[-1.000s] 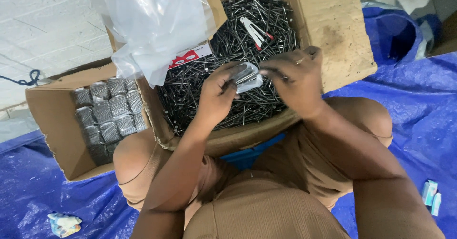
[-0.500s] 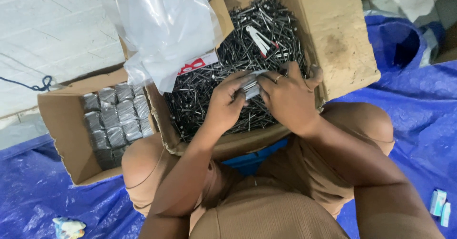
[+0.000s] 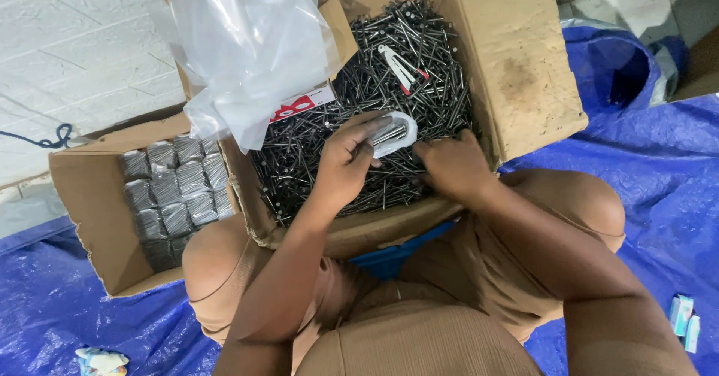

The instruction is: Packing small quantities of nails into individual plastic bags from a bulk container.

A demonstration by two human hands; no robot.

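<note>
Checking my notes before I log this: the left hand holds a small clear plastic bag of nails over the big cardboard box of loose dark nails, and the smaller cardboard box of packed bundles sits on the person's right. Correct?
Not quite. The head view shows the smaller cardboard box of packed bundles on the person's left, not right. The rest holds: the left hand holds the small clear plastic bag of nails over the big cardboard box of loose dark nails.

dark grey nails [image 3: 314,159], brown box [image 3: 524,69], blue tarp [image 3: 659,189]

Left hand [image 3: 346,168] curled closed, gripping; right hand [image 3: 453,168] palm down, fingers loosely spread
</note>
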